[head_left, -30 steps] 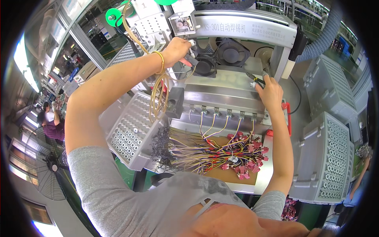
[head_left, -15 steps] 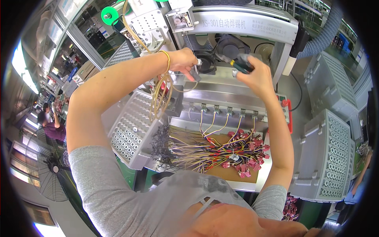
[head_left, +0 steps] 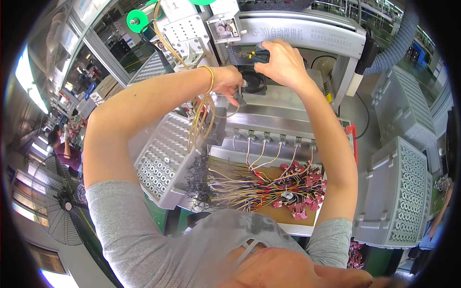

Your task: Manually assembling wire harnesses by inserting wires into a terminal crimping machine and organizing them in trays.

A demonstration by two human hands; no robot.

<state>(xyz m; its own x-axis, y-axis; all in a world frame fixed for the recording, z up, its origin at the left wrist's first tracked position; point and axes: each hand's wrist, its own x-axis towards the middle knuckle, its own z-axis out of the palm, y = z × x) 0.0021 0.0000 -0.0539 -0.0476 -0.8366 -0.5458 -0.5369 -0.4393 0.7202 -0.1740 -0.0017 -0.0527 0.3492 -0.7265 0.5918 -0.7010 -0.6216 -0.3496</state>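
Note:
My left hand [head_left: 228, 81] is closed around a small grey fitting [head_left: 239, 99] below the machine's head; a thin tan tube [head_left: 204, 120] loops down and curves into it. Fingers hide part of that fitting. My right hand [head_left: 283, 62] grips a pair of pliers [head_left: 258, 56] with dark and yellow handles, their jaws pointing left toward the machine head, above and right of my left hand. Below both hands, a row of small metal connectors [head_left: 267, 138] sits along the metal fixture, with wires running from them toward me.
A bundle of wires [head_left: 259, 187] with pink connectors lies on a brown board. White trays of round parts stand at left [head_left: 156, 175] and right [head_left: 408, 192]. Behind my hands are a dark fan [head_left: 253, 82] and the machine's white crossbar [head_left: 307, 33]. A green spool [head_left: 138, 20] hangs upper left.
My right hand has swung left and up with the pliers, bringing the jaws near the machine head. My left hand stays at the grey fitting. The view has shifted slightly.

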